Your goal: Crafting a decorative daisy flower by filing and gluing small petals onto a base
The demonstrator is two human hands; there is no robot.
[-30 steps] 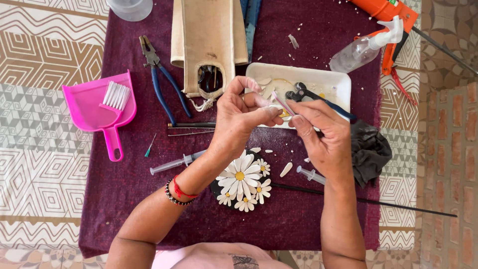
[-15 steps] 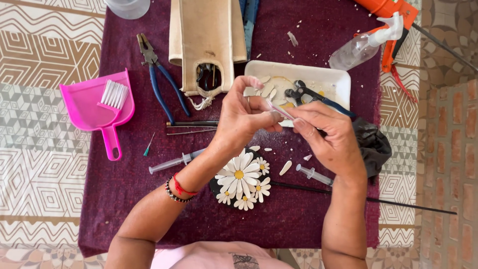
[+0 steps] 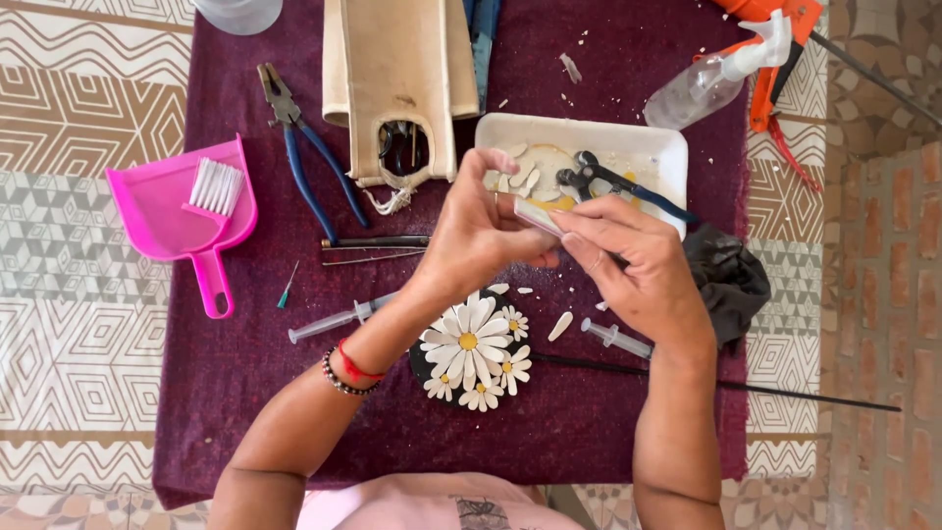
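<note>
My left hand [image 3: 481,231] and my right hand [image 3: 638,265] meet above the middle of a purple cloth [image 3: 245,393]. Together they pinch a small flat pale piece [image 3: 537,216] between thumbs and fingertips. Just below my hands lies a dark round base covered with white daisy flowers with yellow centres [image 3: 471,348]. A loose white petal [image 3: 560,326] rests beside it. Behind my hands stands a white tray [image 3: 638,147] holding more pale petals and black nippers with blue handles [image 3: 599,177].
Blue-handled pliers [image 3: 299,157], a pink dustpan with a small white brush [image 3: 186,216], two syringes [image 3: 334,319] [image 3: 616,339], thin metal rods [image 3: 378,243], a tan bag [image 3: 397,79], a spray bottle [image 3: 711,74], a black cloth [image 3: 731,280] and a long black stick [image 3: 746,388] lie around.
Both hands have stayed together over the cloth, shifting slightly toward me and turning the small pale piece between the fingers. Nothing else has moved.
</note>
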